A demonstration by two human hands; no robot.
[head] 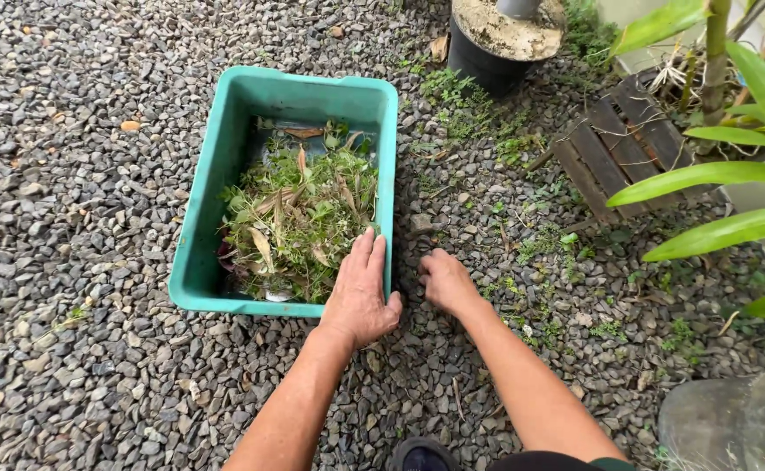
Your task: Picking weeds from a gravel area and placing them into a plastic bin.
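Teal plastic formed the rectangular tub (225, 157) that sat on the grey gravel ground (68, 262), holding a loose heap of pulled green weeds and dry brown leaves (299, 218). The left hand (360, 292) lay flat over the tub's near right corner, fingers together and extended, resting on the rim rather than clamped around it. The right hand (443, 279) was just beside the tub on the gravel, fingers curled down among the stones; whether it pinched anything could not be told. Small green weeds (531, 253) dotted the gravel to the right, near a dark slatted wooden pallet (618, 148) and a black round pot (496, 44). Judging by this, weeding was under way; the next move would call for a firm pinch low on a stem.
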